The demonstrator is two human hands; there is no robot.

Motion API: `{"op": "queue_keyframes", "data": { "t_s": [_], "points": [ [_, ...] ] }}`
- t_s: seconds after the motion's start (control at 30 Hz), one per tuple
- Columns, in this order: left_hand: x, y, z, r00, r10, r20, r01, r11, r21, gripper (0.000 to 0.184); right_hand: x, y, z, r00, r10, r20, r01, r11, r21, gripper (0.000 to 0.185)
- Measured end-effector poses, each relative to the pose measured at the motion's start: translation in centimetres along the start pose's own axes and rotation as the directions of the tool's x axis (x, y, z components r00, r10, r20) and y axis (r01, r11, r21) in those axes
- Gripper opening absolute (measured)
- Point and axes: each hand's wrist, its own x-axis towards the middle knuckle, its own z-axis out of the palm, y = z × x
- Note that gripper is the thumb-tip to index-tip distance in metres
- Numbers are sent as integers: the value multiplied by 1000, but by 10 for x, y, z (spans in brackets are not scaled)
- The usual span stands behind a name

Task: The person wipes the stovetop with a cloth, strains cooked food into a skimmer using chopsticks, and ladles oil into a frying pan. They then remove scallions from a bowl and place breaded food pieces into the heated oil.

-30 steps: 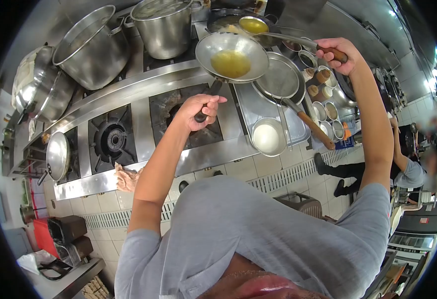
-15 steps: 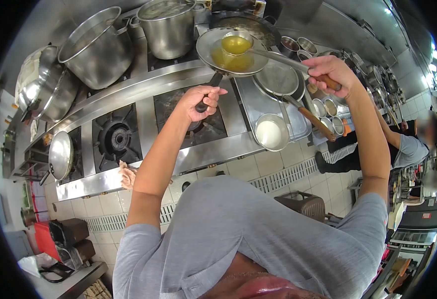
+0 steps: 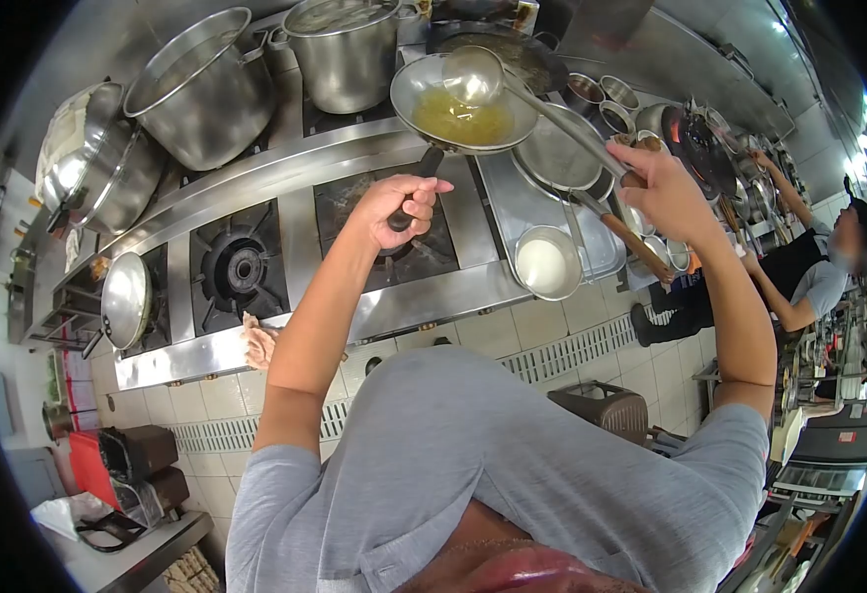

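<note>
My left hand (image 3: 401, 211) is closed round the black handle of a frying pan (image 3: 463, 117), which is raised over the back of the stove with yellow liquid in it. My right hand (image 3: 659, 188) grips the wooden end of a long ladle (image 3: 474, 76). The ladle's bowl is tipped over the pan, its rounded metal side showing. Behind the pan sits a dark wok (image 3: 522, 49) of liquid. To the pan's right, a round strainer (image 3: 559, 153) with a wooden handle lies over the metal tray (image 3: 498, 198).
Two large pots (image 3: 199, 114) (image 3: 343, 64) stand at the back left. A small pot of white contents (image 3: 546, 263) is on the tray's front edge. A lidded pan (image 3: 127, 299) and a cloth (image 3: 258, 342) lie further left. At right a co-worker (image 3: 799, 272) reaches toward other cookware.
The ladle with yellow liquid has come from over the wok to above the pan and has been tipped over. My right hand has moved left and down. The co-worker has shifted.
</note>
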Motion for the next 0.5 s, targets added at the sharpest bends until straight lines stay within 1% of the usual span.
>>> {"op": "queue_keyframes", "data": {
  "t_s": [0.03,0.13,0.17,0.2,0.23,0.27,0.33,0.47,0.5],
  "points": [
    [0,0,0,1000,1,0,-1,1000,-4,29,0,6,1,994,-107,-40,102,988,-114,59],
    [-1,1,3,1000,12,-17,-12,1000,2,29,2,14,0,990,-101,-97,96,994,-55,55],
    [0,0,3,1000,12,-6,-12,1000,-7,30,5,18,-4,999,-10,-54,15,994,110,55],
    [2,0,2,1000,12,3,-12,1000,-17,30,10,23,-11,997,73,6,-72,960,269,54],
    [3,1,1,1000,13,12,-13,1000,-26,30,15,29,-17,987,144,78,-163,895,414,54],
    [4,1,1,1000,14,8,-13,1000,-24,30,20,34,-22,980,181,86,-199,823,532,54],
    [5,1,2,1000,19,1,-19,1000,-21,31,33,43,-32,962,246,118,-252,633,732,54],
    [5,-2,2,999,33,1,-33,999,-26,33,75,62,-43,951,293,96,-265,618,740,56],
    [5,-3,2,999,41,0,-41,999,-19,33,90,72,-40,962,259,82,-236,650,722,59]
  ]
}}
